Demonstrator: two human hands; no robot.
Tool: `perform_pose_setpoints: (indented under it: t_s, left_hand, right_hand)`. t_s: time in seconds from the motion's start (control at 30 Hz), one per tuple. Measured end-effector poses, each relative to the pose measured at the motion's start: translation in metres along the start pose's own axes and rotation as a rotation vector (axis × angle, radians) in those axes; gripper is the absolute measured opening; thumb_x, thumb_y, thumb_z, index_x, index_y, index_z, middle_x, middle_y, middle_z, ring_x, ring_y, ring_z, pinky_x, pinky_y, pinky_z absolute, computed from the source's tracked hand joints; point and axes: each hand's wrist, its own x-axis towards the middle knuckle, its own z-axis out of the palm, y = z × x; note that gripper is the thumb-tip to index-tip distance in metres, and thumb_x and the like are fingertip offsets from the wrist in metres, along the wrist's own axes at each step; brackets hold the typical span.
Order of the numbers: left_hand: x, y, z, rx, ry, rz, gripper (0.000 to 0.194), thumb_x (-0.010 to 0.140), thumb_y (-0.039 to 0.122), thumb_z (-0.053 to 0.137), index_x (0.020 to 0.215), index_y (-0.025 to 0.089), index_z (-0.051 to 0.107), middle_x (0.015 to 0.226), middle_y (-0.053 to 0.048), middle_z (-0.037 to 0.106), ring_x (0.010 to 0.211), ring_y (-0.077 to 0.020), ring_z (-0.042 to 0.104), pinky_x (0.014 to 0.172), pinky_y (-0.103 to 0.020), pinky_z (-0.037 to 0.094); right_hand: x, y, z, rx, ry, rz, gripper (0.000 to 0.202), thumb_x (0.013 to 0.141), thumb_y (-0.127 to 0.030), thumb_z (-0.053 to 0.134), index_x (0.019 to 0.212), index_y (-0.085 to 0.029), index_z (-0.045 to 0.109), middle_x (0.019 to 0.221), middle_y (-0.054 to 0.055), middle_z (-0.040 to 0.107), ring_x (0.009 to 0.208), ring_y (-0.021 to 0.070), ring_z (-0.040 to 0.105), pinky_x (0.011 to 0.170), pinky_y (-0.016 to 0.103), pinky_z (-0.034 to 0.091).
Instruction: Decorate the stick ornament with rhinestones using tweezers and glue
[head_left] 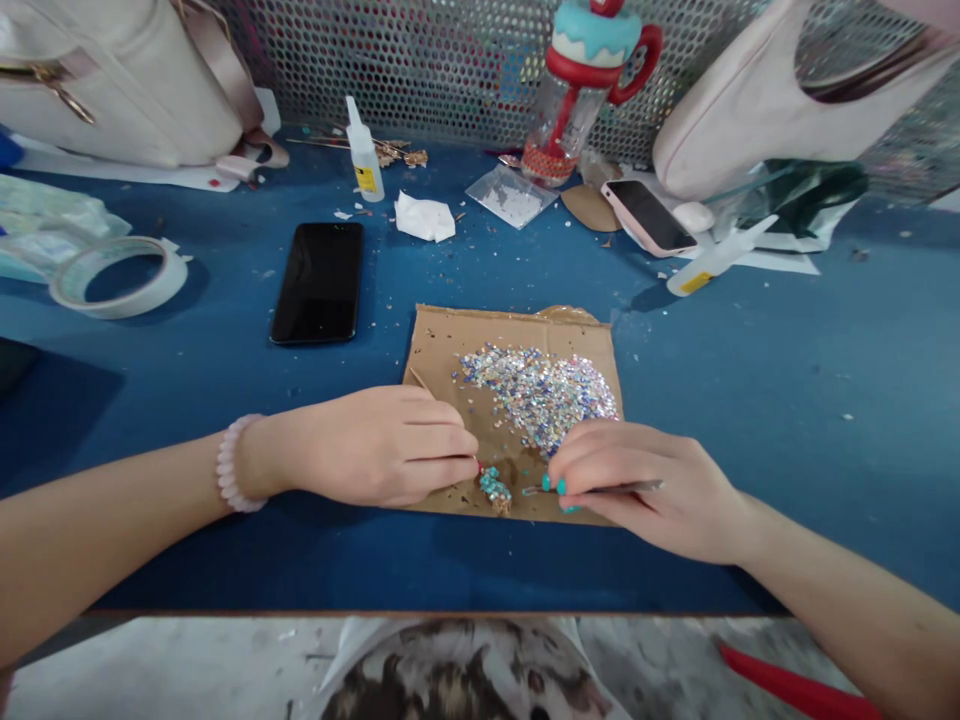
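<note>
My left hand [397, 445] is closed, palm down, over the left part of a piece of cardboard [435, 335]. A thin wooden stick [421, 380] pokes out from behind its knuckles. Right at its fingertips is a small piece covered in turquoise bits [493, 484], brownish at its lower end; whether it joins the stick is hidden by the fingers. My right hand [637, 485] pinches metal tweezers [626, 488], their tips pointing left and just apart from the turquoise piece. Above the hands, a heap of glittering rhinestones [547, 390] spreads over the cardboard.
Behind the cardboard lie a black phone [319, 285], crumpled white paper [424, 217] and a small plastic bag [511, 196]. Two glue bottles [365, 165] stand and lean further back. A tape roll [120, 278] is left; a pink phone [649, 217] and tumbler [562, 110] sit behind.
</note>
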Motion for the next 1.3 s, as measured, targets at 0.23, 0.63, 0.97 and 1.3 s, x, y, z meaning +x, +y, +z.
perform_pose_setpoints:
  t_s: [0.23, 0.63, 0.97, 1.3]
  left_hand:
    - [-0.0009, 0.0002, 0.0006, -0.033, -0.03, 0.001, 0.027, 0.1, 0.02, 0.038, 0.119, 0.012, 0.055, 0.113, -0.007, 0.066, 0.1, -0.0163, 0.056, 0.084, -0.03, 0.042]
    - [-0.0006, 0.0008, -0.0005, -0.101, -0.072, -0.017, 0.029, 0.098, 0.018, 0.037, 0.12, 0.012, 0.055, 0.118, -0.008, 0.064, 0.102, -0.0189, 0.056, 0.087, -0.033, 0.042]
    - [-0.0003, -0.0013, 0.0006, -0.105, -0.048, -0.016, 0.029, 0.097, 0.019, 0.04, 0.119, 0.013, 0.057, 0.115, -0.009, 0.066, 0.1, -0.0187, 0.058, 0.084, -0.032, 0.044]
    - [-0.001, -0.0009, 0.0015, -0.097, -0.051, -0.019, 0.028, 0.096, 0.02, 0.041, 0.12, 0.014, 0.056, 0.116, -0.009, 0.065, 0.101, -0.0188, 0.059, 0.085, -0.032, 0.044]
  right_hand:
    - [0.0056, -0.0017, 0.0051, 0.037, 0.03, -0.025, 0.011, 0.095, -0.014, 0.052, 0.089, -0.014, 0.061, 0.082, 0.007, 0.068, 0.082, 0.0124, 0.065, 0.078, 0.029, 0.055]
    - [0.0068, -0.0009, 0.0042, 0.063, 0.022, -0.018, 0.011, 0.095, -0.013, 0.052, 0.089, -0.014, 0.061, 0.082, 0.007, 0.068, 0.083, 0.0124, 0.064, 0.08, 0.03, 0.055]
    - [0.0081, -0.0003, 0.0058, 0.061, 0.018, -0.034, 0.012, 0.095, -0.013, 0.051, 0.089, -0.014, 0.061, 0.082, 0.007, 0.068, 0.082, 0.0125, 0.064, 0.078, 0.029, 0.055]
    - [0.0067, -0.0015, 0.0062, 0.021, 0.01, -0.034, 0.013, 0.096, -0.015, 0.05, 0.089, -0.015, 0.061, 0.082, 0.007, 0.068, 0.081, 0.0123, 0.064, 0.077, 0.028, 0.055]
